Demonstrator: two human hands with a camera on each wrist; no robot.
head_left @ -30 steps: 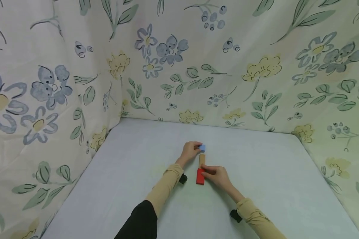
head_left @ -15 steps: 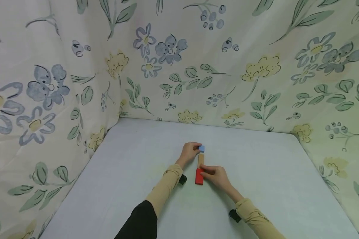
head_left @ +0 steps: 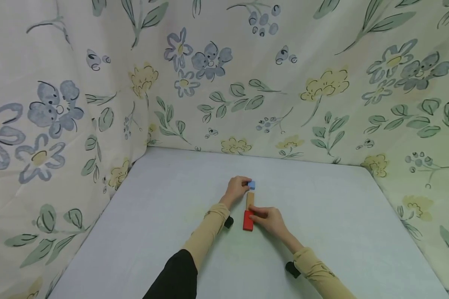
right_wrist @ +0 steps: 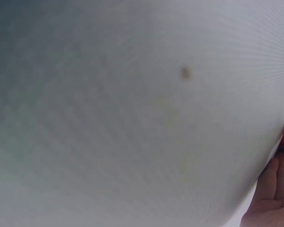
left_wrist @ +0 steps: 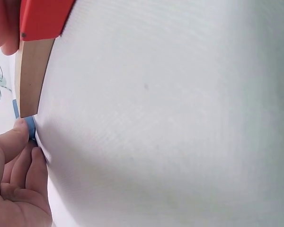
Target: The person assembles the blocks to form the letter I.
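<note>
A blue block point(head_left: 252, 185), a tan wooden block point(head_left: 250, 200) and a red block point(head_left: 248, 221) lie in a line on the white table, blue farthest away. My left hand point(head_left: 236, 191) pinches the blue block from its left side; in the left wrist view thumb and fingers meet at the blue block point(left_wrist: 31, 128). A narrow gap seems to part blue from tan in the head view. The tan block point(left_wrist: 33, 78) meets the end of the red block point(left_wrist: 45, 19). From the right, my right hand point(head_left: 271, 221) grips the red block, a fingertip at the red-tan joint.
The white table point(head_left: 321, 207) spreads out on all sides of the blocks. Behind it and along both sides hangs a floral curtain point(head_left: 217, 116). Dark wrist cameras, such as the one by the right sleeve point(head_left: 292, 270), sit under each wrist close to the tabletop.
The head view has shifted slightly, so everything slides a little left in it. Both hands and the blocks keep nearly the same places relative to each other.
</note>
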